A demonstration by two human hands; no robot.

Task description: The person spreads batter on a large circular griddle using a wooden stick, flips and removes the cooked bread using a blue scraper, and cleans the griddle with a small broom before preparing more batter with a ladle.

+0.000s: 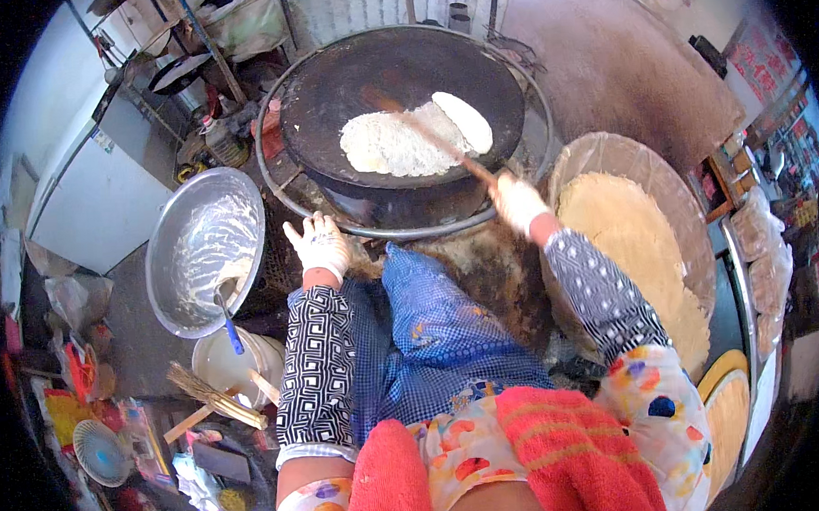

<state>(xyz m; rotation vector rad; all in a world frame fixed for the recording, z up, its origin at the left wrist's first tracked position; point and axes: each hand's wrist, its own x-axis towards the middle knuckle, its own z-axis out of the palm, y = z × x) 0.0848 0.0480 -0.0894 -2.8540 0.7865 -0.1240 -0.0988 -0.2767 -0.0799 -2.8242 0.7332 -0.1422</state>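
Note:
A wide round black griddle (401,64) stands in front of me with a metal ring around it. On its near half lies pale batter (384,147) spread in an uneven patch, with a thicker oval lump (464,121) at its right end. My right hand (519,201), in a white glove, is closed on the handle of a long wooden spreader (439,143), whose blurred far end reaches over the batter. My left hand (320,244), gloved too, rests with fingers apart on the near left part of the metal ring (408,233).
To the left are a metal basin (160,266) with batter residue and a blue-handled ladle (232,332), a white bucket (273,350) and a straw brush (213,397). A large plastic-lined tub (690,243) of tan dough or batter stands at the right, near round wooden boards (726,433).

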